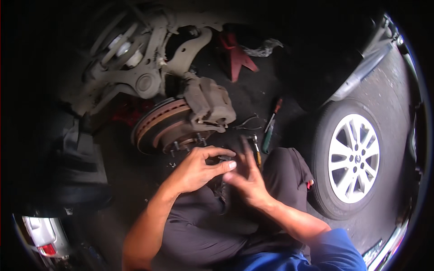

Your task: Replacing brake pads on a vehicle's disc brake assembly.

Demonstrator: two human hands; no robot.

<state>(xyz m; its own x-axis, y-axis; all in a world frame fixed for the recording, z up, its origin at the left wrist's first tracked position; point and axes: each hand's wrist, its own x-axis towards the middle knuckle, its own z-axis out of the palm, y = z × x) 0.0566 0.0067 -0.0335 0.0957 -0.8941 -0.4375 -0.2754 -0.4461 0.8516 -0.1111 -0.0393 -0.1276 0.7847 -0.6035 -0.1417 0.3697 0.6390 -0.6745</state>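
My left hand (pixel 199 169) pinches a small dark part (pixel 224 158) between thumb and fingers, above my lap. It is too small and covered for me to name its kind. Close beside it, my right hand (pixel 250 180) is blurred by motion, its fingers stretched up and its thumb apart, with nothing visible in it. Just beyond both hands sits a rusty brake disc (pixel 158 122) with bare wheel studs (pixel 199 139). A grey-brown brake caliper (pixel 210 101) is mounted at the disc's right side.
On the floor lie pliers (pixel 251 121), a red-handled screwdriver (pixel 275 109), a green-handled tool (pixel 267 140) and a yellow-handled tool (pixel 258 156). A wheel with tyre (pixel 322 162) lies right of my knee. Suspension arms (pixel 149 79) and a red jack stand (pixel 236 58) stand farther off.
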